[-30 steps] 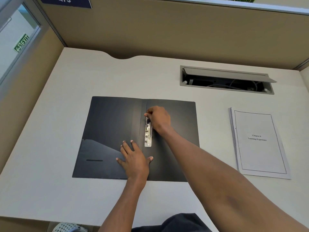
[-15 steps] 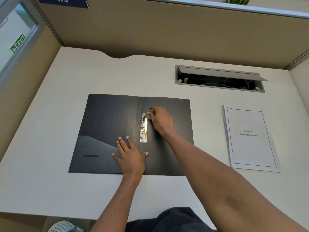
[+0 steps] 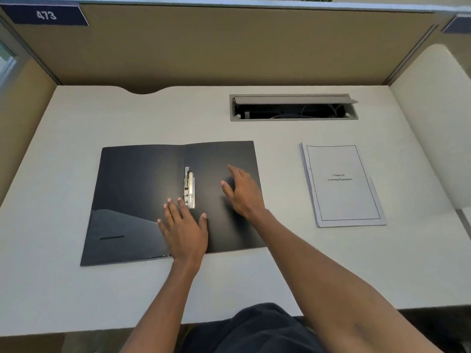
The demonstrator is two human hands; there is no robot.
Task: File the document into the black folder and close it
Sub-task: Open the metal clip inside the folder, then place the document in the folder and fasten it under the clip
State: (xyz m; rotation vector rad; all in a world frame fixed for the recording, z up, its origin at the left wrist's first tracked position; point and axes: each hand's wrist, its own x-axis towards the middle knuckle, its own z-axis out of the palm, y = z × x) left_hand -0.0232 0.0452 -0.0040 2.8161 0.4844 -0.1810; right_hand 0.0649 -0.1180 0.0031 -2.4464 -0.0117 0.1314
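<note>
The black folder [image 3: 137, 189] lies open and flat on the desk, with a metal clip [image 3: 189, 187] along its spine, its lever raised. My left hand [image 3: 184, 225] presses flat on the folder's lower middle, just below the clip, fingers spread. My right hand [image 3: 243, 191] hovers over the folder's right half, fingers apart and holding nothing, blurred by motion. The document [image 3: 341, 184], a white stapled stack with a printed title page, rests on the desk to the right of the folder, apart from both hands.
An open cable tray [image 3: 293, 108] is sunk into the desk [image 3: 76, 118] behind the folder and document. Beige partition walls [image 3: 229, 47] enclose the desk at the back and sides. My dark-clothed lap shows at the front edge.
My right hand has let go of the metal clip and moved right, over the folder's right half. The left hand stays pressed on the folder. The camera view shifted slightly.
</note>
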